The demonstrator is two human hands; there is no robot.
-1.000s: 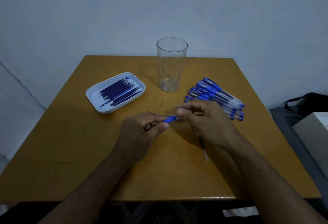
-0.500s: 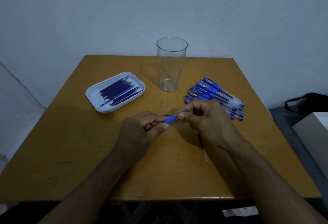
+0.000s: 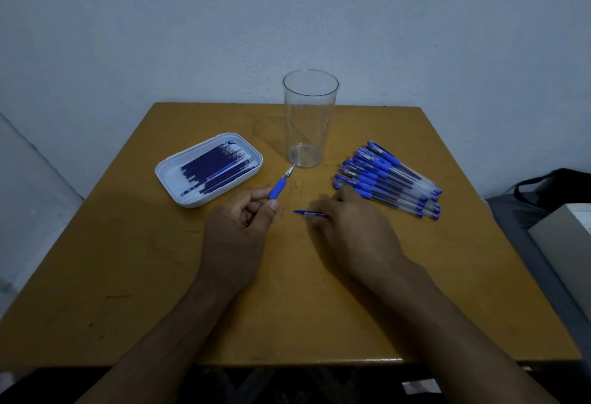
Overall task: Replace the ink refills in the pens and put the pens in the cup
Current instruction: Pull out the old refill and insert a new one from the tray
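My left hand (image 3: 236, 237) grips a pen (image 3: 277, 188) by its barrel; the blue grip and bare metal tip point up toward the clear cup (image 3: 309, 122), which stands empty at the back middle. My right hand (image 3: 355, 231) rests low on the table, and its fingers pinch the end of a clear pen cap with a blue clip (image 3: 307, 212) that lies on the wood. A pile of several blue capped pens (image 3: 387, 180) lies just beyond my right hand. A white tray (image 3: 166, 176) at the left holds several dark blue refills (image 3: 214, 167).
The wooden table (image 3: 128, 275) stands against a pale wall. Off its right edge are a dark bag (image 3: 556, 186) and a white box (image 3: 566, 234).
The hands have pulled apart. The cap came off the pen and went down to the table with my right hand, while my left hand tilted the uncapped pen toward the cup.
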